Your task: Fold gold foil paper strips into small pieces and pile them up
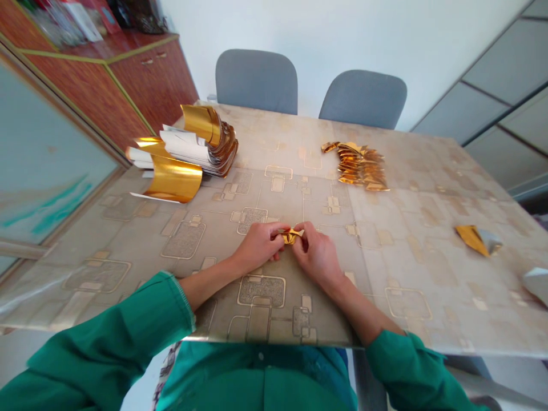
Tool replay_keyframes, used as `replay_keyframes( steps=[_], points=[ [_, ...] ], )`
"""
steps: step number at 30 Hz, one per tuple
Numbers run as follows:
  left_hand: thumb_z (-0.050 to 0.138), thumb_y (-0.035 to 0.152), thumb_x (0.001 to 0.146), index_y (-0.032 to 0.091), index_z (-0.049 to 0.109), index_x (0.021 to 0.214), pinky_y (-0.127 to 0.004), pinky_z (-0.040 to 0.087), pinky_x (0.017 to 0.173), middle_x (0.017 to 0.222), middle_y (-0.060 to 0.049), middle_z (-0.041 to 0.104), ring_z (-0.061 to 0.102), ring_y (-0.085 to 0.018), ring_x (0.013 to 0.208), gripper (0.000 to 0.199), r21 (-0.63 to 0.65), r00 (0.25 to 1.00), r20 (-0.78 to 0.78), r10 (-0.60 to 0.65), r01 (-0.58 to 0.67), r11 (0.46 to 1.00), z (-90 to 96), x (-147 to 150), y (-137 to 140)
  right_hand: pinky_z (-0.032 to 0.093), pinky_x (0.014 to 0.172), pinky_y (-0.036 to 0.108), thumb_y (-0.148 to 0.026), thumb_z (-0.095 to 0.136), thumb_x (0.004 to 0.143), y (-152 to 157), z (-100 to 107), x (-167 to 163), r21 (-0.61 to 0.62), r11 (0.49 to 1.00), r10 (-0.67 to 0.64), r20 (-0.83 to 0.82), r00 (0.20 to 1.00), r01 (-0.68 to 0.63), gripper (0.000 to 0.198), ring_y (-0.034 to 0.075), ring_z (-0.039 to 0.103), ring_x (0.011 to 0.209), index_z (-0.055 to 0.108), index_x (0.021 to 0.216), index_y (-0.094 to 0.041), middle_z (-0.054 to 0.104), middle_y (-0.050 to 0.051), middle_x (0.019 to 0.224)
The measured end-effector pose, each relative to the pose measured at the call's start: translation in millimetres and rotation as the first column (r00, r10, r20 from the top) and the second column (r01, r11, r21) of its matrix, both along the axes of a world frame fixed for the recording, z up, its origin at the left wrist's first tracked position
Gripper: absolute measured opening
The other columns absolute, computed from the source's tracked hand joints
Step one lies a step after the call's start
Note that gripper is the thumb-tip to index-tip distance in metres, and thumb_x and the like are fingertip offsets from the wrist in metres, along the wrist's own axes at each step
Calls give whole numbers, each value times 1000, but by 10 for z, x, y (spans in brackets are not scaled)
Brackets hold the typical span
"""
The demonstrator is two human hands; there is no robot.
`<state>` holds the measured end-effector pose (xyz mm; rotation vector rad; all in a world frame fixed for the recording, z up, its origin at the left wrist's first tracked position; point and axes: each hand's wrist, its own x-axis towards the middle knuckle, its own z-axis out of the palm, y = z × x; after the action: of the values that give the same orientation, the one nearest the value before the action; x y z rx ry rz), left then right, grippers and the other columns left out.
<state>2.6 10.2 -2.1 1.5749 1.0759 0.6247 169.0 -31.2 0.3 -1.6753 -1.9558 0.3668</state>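
A small folded piece of gold foil paper (290, 236) is pinched between my two hands, just above the table near its front edge. My left hand (260, 245) closes its thumb and fingertips on the paper's left end. On the right end, the thumb and fingers of my right hand (318, 254) are closed in the same way. The fingertips hide part of the folds. Farther back to the right lies a row of folded gold paper pieces (362, 166), packed against one another. At the back left is a stack of gold foil sheets (177, 177) with white undersides, several of them curled.
The table (274, 200) wears a patterned beige cover. A partly folded gold paper (472, 240) lies at the right, with a white piece (537, 285) by the right edge. Two grey chairs (257, 81) stand behind the table. A wooden cabinet (152, 80) is at the back left.
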Motion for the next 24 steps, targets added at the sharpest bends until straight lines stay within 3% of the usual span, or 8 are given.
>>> replay_keyframes(
  steps=[6, 9, 14, 18, 24],
  points=[
    [48, 13, 81, 15, 76, 104, -15, 42, 41, 57, 3, 64, 58, -8, 42, 36, 124, 993, -90, 77, -65, 990, 22, 39, -37, 34, 57, 24, -16, 47, 85, -16, -3, -45, 14, 1000, -1, 73, 997, 0, 22, 16, 59, 58, 60, 102, -18, 66, 2, 68],
    [52, 17, 82, 14, 71, 116, -17, 46, 41, 64, 1, 68, 61, -9, 44, 39, 62, 998, -49, 47, -44, 997, 48, 24, -21, 32, 53, 23, -18, 47, 85, 9, -2, 3, -18, 999, -46, -49, 998, 46, 20, 14, 54, 51, 60, 100, -18, 61, -2, 61],
    [58, 17, 75, 13, 53, 138, -21, 55, 49, 90, -6, 73, 68, -12, 55, 63, -132, 996, 82, -37, 48, 990, 63, -58, 61, 32, 50, 23, -20, 45, 83, 59, 22, 99, -41, 994, -108, -231, 967, 101, 15, 13, 50, 48, 59, 89, -20, 56, -5, 56],
    [56, 17, 77, 10, 54, 135, -20, 55, 51, 90, -8, 74, 70, -13, 60, 58, -212, 987, 151, -52, 84, 974, 41, -91, 115, 31, 49, 23, -21, 46, 83, 68, 27, 123, -56, 993, -114, -269, 956, 103, 13, 12, 49, 47, 59, 84, -21, 54, -5, 55],
    [58, 18, 82, 8, 62, 124, -18, 53, 50, 87, -8, 75, 67, -10, 56, 44, -192, 989, 139, -41, 67, 979, 14, -60, 93, 31, 50, 23, -22, 48, 85, 54, 7, 114, -78, 994, -99, -257, 961, 82, 11, 12, 49, 50, 59, 84, -21, 57, -4, 58]
  ],
)
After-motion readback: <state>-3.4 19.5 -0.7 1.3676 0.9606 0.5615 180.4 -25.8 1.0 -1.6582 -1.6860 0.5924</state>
